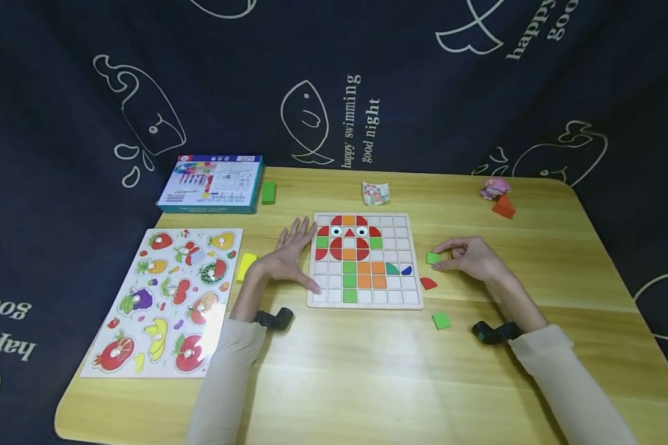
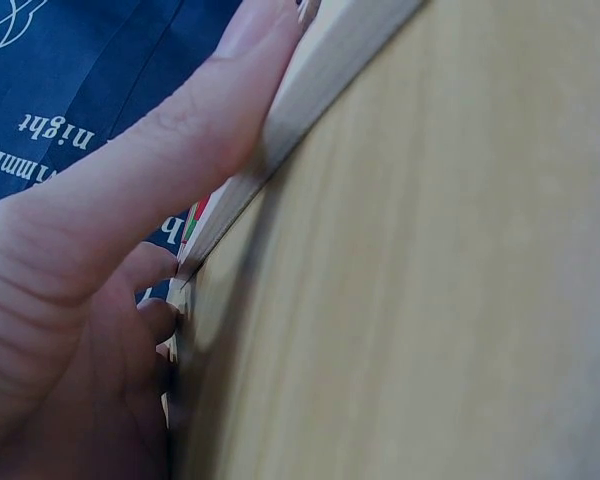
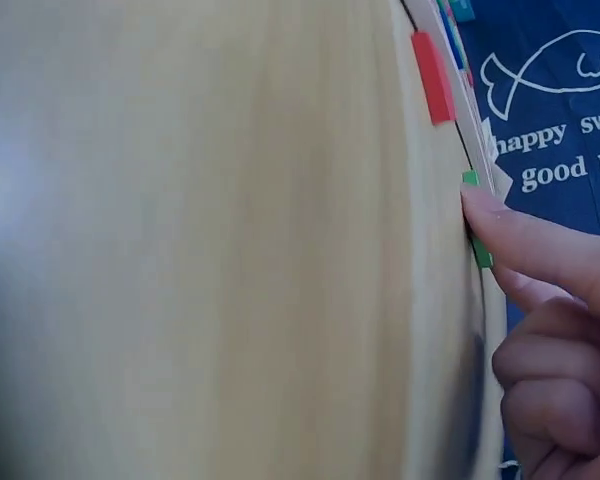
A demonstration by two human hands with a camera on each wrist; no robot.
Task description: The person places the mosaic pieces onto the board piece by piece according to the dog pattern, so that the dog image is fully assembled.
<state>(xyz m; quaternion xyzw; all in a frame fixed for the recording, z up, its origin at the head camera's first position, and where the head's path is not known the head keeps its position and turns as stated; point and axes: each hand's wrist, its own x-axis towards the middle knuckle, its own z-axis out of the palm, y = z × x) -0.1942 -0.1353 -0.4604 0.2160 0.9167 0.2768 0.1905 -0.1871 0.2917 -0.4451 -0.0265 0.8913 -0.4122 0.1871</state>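
In the head view a white grid board lies mid-table, partly filled with red, green and orange pieces and two eye pieces. My left hand rests at the board's left edge, fingers spread, the thumb on its lower left corner. Right of the board, my right hand pinches a green square tile between thumb and fingers, at the tabletop. A red quarter-round piece lies just below that tile. Nearer the front is another green square. The right wrist view shows the pinched green tile edge-on.
A fruit puzzle board lies at the left, below a blue box. Yellow and green blocks are near them. Behind the grid is a small picture card. A pink figure and orange piece sit far right.
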